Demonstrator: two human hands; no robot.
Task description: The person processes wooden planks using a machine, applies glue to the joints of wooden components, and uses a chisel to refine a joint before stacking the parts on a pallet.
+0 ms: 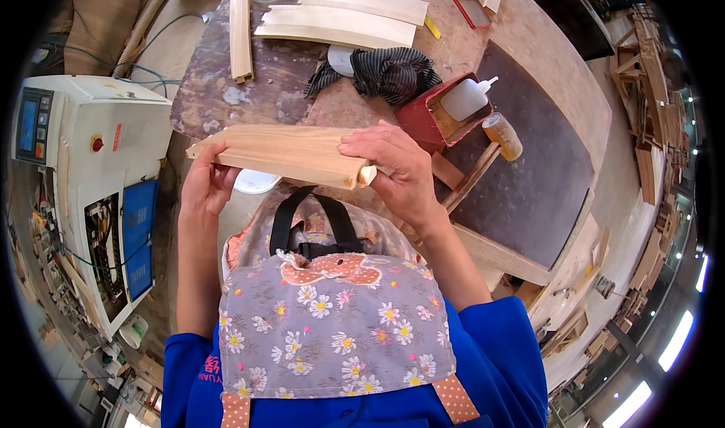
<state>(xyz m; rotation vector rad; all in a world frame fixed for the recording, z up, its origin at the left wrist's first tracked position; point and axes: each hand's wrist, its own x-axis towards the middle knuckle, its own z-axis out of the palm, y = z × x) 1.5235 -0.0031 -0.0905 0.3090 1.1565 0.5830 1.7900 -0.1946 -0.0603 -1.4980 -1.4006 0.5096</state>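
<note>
"Centrally, what to note?"

"Just above centre, toward 11 o'clock: a long, pale, grained wooden piece (279, 152), raised near the close edge of a stained brown workbench (279, 69)."

"Held how?"

"At 10 o'clock, by the bare left hand (204, 180), thumb against the near face, fingers clamped on the wood from behind and below, partly hidden. At 1 o'clock, by the bare right hand (396, 163), fingers clamped over the upper face, thumb low beside the notched end."

"Why by both ends?"

"Presumably for steadiness, and to leave the middle exposed to view."

"And beyond?"

"At 12 o'clock, pale, curved wooden slats (340, 21), laid side by side, perhaps for tidiness. At 2 o'clock, an open red box (420, 118) with a white squeeze bottle (463, 100) leaning inside, probably against spilling; just beside, a mallet with a worn, yellowish cylindrical head (501, 136), well placed for right-handed reach."
</note>
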